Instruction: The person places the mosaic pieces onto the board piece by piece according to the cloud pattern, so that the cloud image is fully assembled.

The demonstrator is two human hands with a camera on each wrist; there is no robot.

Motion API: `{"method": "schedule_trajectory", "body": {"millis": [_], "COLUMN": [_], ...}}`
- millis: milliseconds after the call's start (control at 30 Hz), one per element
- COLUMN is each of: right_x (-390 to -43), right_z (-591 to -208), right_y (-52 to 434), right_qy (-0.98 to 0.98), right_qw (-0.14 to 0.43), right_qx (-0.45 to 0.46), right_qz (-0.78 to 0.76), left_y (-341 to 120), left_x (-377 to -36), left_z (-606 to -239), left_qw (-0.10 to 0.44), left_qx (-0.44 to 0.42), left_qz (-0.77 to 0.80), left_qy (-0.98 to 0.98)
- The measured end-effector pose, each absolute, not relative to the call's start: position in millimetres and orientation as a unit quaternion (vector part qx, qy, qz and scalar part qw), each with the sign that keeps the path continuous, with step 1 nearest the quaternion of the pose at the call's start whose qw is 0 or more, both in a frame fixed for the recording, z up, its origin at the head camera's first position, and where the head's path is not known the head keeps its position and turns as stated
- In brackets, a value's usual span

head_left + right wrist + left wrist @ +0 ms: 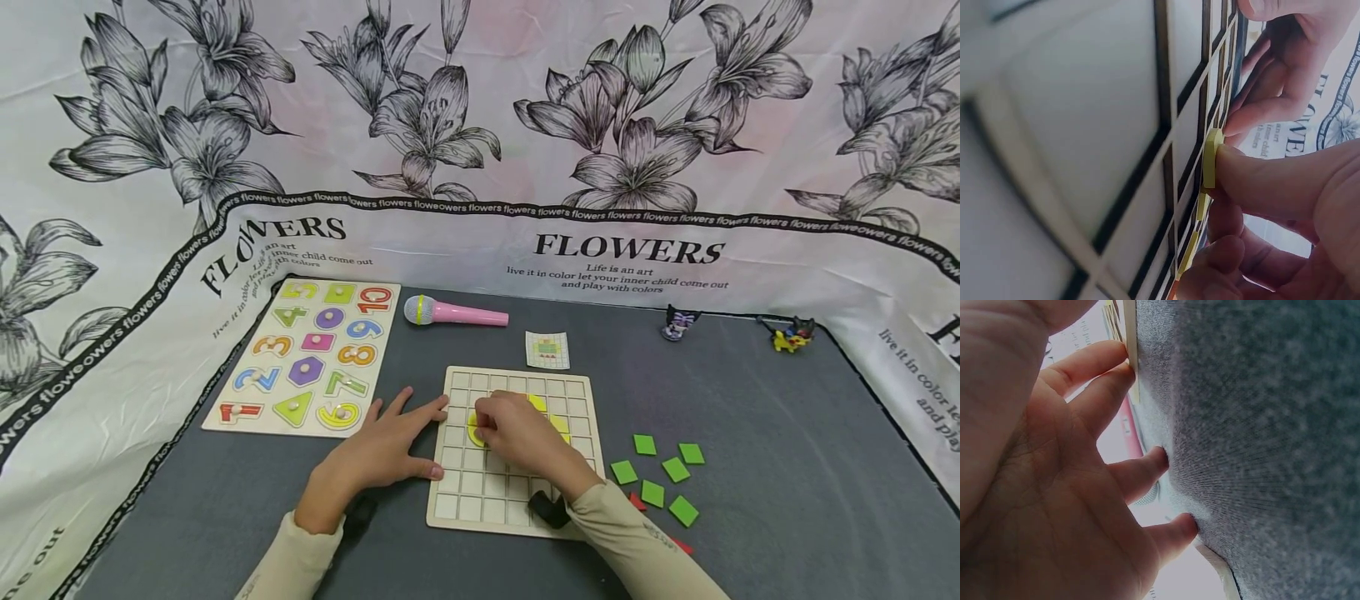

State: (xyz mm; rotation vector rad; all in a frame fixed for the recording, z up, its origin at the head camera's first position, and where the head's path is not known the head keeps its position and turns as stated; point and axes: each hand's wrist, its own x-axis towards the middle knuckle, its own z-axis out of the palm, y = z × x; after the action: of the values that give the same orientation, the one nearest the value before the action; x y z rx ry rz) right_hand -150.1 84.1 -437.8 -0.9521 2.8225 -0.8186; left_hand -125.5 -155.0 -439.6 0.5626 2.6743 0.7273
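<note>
A wooden grid board (pixel 480 507) with square cells lies on the grey table. My right hand (pixel 517 429) is over its middle, thumb and fingers pinching a yellow piece (pixel 1211 159) with a rounded edge, low against the grid. Other yellow pieces (pixel 560 427) sit in cells to the right, partly hidden by that hand. At the board's left side my left hand (pixel 386 446) spreads its fingers, thumb and a fingertip at the edge. In the left wrist view, two fingers (pixel 1100 400) meet the board's edge while the others touch the cloth.
Several green square tiles (pixel 652 493) and some red pieces (pixel 637 502) lie right of the board. A small pattern card (pixel 547 351) is behind it. Further left are a number puzzle (pixel 300 358) and a pink toy microphone (pixel 465 314). Two small figures (pixel 678 322) stand at the back right.
</note>
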Motion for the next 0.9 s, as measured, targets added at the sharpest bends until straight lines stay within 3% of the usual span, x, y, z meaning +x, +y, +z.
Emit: {"method": "schedule_trajectory", "body": {"millis": [433,900], "right_x": [-150,-142], "right_z": [-435,-414], "right_y": [87,154], "right_qy": [0.936,0.913], "right_qw": [0.049,0.029], "right_qx": [-0.251,-0.282], "right_qz": [-0.242,-0.292], "left_y": [-154,-154], "left_x": [-126,-125], "left_z": [-441,-439], "left_qw": [0.154,0.162], "left_qx": [0.200,0.187], "left_qz": [0.254,0.254], "left_qy": [0.934,0.935]}}
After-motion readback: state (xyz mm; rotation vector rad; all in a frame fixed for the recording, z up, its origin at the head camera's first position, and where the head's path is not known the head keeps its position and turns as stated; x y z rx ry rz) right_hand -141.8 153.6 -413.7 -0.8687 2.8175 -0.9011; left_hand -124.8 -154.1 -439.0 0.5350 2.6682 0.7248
